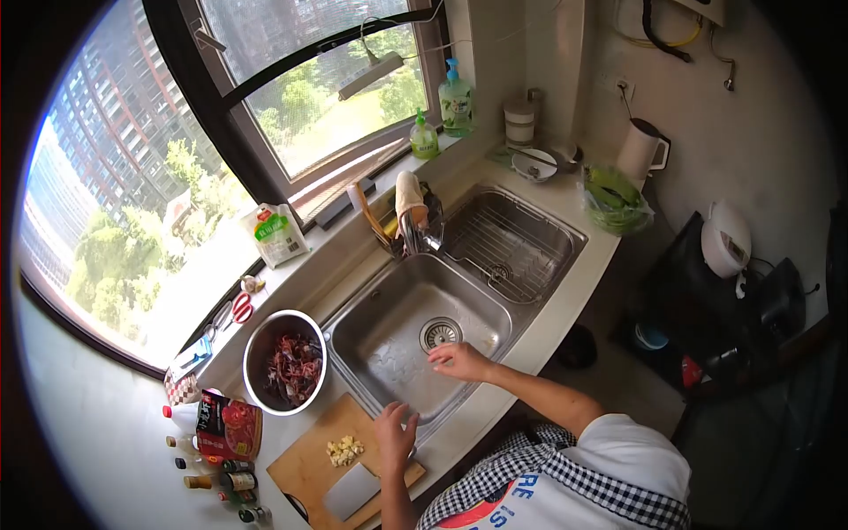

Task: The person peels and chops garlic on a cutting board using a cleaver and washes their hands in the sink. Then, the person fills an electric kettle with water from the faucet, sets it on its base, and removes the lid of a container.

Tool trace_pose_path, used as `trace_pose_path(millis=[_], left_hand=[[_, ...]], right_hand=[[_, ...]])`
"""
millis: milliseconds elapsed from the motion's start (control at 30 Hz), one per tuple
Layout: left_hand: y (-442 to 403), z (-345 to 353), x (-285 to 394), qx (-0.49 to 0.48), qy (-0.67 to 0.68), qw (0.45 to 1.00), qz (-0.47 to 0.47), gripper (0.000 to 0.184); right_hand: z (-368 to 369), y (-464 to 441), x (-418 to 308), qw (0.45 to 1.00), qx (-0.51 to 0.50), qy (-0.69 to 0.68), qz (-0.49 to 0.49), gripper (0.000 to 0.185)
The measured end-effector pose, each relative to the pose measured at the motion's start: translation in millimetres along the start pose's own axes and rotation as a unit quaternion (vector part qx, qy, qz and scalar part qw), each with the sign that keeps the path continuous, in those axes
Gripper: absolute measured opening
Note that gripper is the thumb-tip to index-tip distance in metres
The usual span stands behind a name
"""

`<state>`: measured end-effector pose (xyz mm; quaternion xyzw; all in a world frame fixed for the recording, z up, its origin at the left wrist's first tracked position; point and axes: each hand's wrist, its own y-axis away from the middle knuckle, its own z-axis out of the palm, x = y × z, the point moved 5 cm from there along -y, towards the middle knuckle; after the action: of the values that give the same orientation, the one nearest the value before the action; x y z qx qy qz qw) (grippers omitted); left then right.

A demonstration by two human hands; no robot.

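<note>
My right hand (461,362) hovers over the steel sink basin (375,367), near the drain, its fingers loosely bent with nothing visible in them. At the edge between sink and board, my left hand (396,433) is raised with thumb and fingers apart, holding nothing. Below it on the wooden cutting board (305,450) lies a cleaver (352,492), its handle partly hidden by my left wrist. Beside the blade sits a small heap of chopped pale yellow pieces (344,450), perhaps garlic or ginger. A metal bowl (250,362) of dark red crayfish-like pieces (294,367) stands behind the board.
A second basin holds a wire rack (503,234). The faucet (431,238) stands behind the sink. Several bottles (238,481) and a red seasoning packet (230,428) line the left side. Red-handled scissors (241,307) rest on the sill. Bagged green vegetables (614,199) sit at the right.
</note>
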<state>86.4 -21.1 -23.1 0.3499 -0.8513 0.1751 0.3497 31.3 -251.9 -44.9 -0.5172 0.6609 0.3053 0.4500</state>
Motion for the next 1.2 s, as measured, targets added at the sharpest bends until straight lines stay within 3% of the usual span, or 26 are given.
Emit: trace_pose_path(millis=[67,133,267,367,467,500,600,667,733,767,867,1000,1200], left_hand=[[-7.2,0.4,15.4,0.007,-0.067,0.997,0.048,0.029],[-17.6,13.7,23.0,0.002,-0.029,0.999,0.025,0.029],[-48.0,49.1,56.5,-0.005,-0.007,1.000,-0.003,0.032],[-73.1,90.9,79.3,0.017,-0.060,0.998,0.000,0.034],[-101.1,131.1,113.7,0.021,-0.083,0.996,-0.024,0.038],[-112.2,143.9,128.9,0.006,-0.027,0.999,-0.036,0.046],[-145.1,172.9,180.5,-0.040,0.002,0.999,-0.024,0.053],[-159.5,189.5,196.6,-0.048,0.031,0.998,-0.031,0.058],[-168.5,193.9,220.0,-0.072,0.072,0.991,-0.081,0.059],[-171.1,198.1,222.7,-0.076,0.054,0.994,-0.064,0.057],[-175.2,207.1,219.7,-0.093,0.004,0.996,-0.010,0.054],[-179.0,210.0,231.5,-0.096,-0.006,0.994,0.052,0.046],[-184.2,232.4,224.6,-0.130,0.022,0.988,0.083,0.038]], right_hand=[[-11.6,-6.4,-0.2,1.000,-0.022,0.000,0.004,0.030],[-25.4,-3.9,-11.6,0.995,-0.086,0.022,0.034,0.032],[-53.4,16.4,-3.3,0.940,-0.340,0.027,-0.007,0.043],[-94.6,27.4,35.1,0.928,-0.358,0.032,-0.099,0.048],[-162.9,29.4,51.0,0.934,-0.281,0.127,-0.177,0.046],[-190.1,29.6,50.6,0.946,-0.266,0.073,-0.171,0.039],[-268.2,26.3,53.1,0.971,-0.227,-0.058,-0.046,0.031],[-326.2,27.3,53.3,0.990,-0.138,-0.015,-0.025,0.023],[-373.4,34.3,70.5,0.998,-0.013,-0.051,-0.028,0.020],[-397.0,40.4,74.8,0.995,0.056,-0.074,-0.035,0.019],[-452.3,69.9,101.5,0.963,0.227,-0.146,0.000,0.016],[-496.4,130.8,112.4,0.906,0.398,-0.145,-0.009,0.017],[-541.7,218.8,84.1,0.849,0.520,-0.058,0.075,0.019]])
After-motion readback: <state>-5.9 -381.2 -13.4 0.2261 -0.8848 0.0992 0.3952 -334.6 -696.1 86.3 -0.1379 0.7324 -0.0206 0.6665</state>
